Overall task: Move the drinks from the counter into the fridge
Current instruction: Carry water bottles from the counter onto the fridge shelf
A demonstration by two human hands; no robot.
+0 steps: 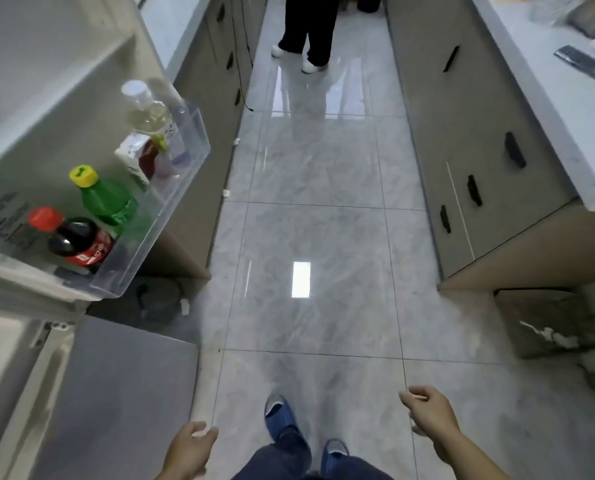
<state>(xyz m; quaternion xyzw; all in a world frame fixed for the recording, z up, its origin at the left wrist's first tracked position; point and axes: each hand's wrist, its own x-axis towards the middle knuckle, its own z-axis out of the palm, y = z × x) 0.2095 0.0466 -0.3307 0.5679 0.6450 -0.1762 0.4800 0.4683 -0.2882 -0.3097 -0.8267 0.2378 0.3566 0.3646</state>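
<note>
The open fridge door (57,109) stands at the left, with a clear door shelf (171,209) holding drinks. In it stand a cola bottle (78,242) with a red cap, a green bottle (107,199) with a yellow cap, a small carton (131,161), a dark red bottle (150,155) and a clear bottle (145,109) with pale liquid. My left hand (188,448) and my right hand (427,410) hang low over the floor, fingers loosely curled, holding nothing. Both are well away from the shelf.
A second person's legs (306,29) stand at the far end of the aisle. Grey cabinets (479,168) with a white counter (566,109) run along the right, cabinets (220,64) also on the left. A grey fridge lower door (116,393) juts out at bottom left. A bag (545,323) lies at right.
</note>
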